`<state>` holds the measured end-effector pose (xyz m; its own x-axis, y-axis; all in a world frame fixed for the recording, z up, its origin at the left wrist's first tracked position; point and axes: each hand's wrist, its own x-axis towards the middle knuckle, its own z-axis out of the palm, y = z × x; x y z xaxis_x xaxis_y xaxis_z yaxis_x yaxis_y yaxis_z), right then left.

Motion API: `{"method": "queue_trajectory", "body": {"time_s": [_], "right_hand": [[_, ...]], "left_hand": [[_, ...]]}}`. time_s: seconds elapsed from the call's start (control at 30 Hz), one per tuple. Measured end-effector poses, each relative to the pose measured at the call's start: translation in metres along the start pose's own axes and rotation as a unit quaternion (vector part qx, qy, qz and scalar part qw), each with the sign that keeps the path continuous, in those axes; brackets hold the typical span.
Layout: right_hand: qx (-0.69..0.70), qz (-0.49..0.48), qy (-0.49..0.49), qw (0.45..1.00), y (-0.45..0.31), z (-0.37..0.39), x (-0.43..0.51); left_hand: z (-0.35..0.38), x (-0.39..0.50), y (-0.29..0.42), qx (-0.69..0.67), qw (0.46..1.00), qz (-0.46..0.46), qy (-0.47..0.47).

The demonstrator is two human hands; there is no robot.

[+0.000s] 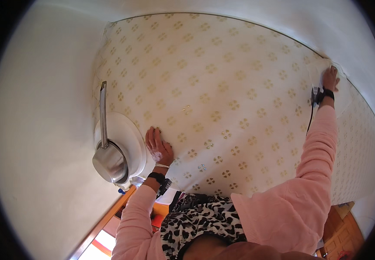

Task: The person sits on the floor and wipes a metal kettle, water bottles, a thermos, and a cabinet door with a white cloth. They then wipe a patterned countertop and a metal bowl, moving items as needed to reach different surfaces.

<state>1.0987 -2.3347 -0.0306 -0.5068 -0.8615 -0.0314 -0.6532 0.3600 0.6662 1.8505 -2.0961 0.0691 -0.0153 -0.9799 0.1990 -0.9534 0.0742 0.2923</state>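
Note:
A pale tablecloth with a gold clover-like pattern lies spread before me. My left hand rests on it, palm down with fingers somewhat apart, just right of a white round plate or lid; a whitish residue shows on the back of this hand. My right hand reaches to the far right corner, at the cloth's edge by the wall; whether its fingers pinch the cloth is unclear. A steel saucepan lies tilted on its side over the white round piece, its long handle pointing away from me.
A plain wall borders the cloth on the left, and another runs along the far edge. Near the saucepan is a small blue object. A wooden door shows at the lower right.

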Motion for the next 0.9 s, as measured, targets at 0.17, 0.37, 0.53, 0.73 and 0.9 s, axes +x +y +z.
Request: {"method": "queue_trajectory", "body": {"time_s": [0.17, 0.37, 0.53, 0.73, 0.9], "right_hand": [[0.287, 0.184, 0.053, 0.939, -0.063, -0.081, -0.018], [0.356, 0.230, 0.039, 0.905, -0.125, -0.175, -0.048], [0.345, 0.198, 0.068, 0.915, -0.209, -0.249, -0.078], [0.358, 0.109, 0.129, 0.918, -0.327, -0.348, -0.124], [0.379, -0.069, 0.223, 0.896, -0.434, -0.437, -0.176]], "left_hand": [[0.001, 0.000, -0.002, 0.002, 1.000, -0.010, -0.001], [0.001, 0.000, -0.005, -0.002, 1.000, -0.008, 0.006], [-0.001, -0.001, -0.007, -0.032, 0.999, -0.021, 0.014], [-0.002, -0.001, -0.012, -0.041, 0.998, -0.047, 0.004], [-0.006, -0.001, -0.015, -0.081, 0.995, -0.053, 0.012]]}}
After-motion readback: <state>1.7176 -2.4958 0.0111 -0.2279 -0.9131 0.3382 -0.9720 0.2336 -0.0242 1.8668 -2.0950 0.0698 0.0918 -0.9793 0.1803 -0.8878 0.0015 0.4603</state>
